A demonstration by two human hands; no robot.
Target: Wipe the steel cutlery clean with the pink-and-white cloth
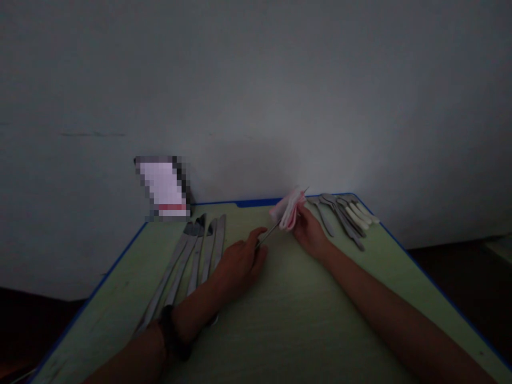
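Observation:
My left hand (pixel 242 261), with a dark band at the wrist, is closed around the handle end of a thin metal piece of cutlery (pixel 269 233). It slants up and away to the right. A folded pink and white cloth (pixel 288 209) wraps its far part, and a thin tip pokes out above. The cloth hides what kind of cutlery this is. My right hand (pixel 310 232) grips the cloth from the right side, its fingers partly hidden behind it. Both hands are raised over the middle of the table.
Several metal table knives (pixel 196 261) lie side by side on the left of the blue-edged table (pixel 280 330). Spoons (pixel 340 213) and white-handled cutlery (pixel 358 216) lie at the back right. A blurred-out device (pixel 162 184) leans at the back left against the wall (pixel 256 96).

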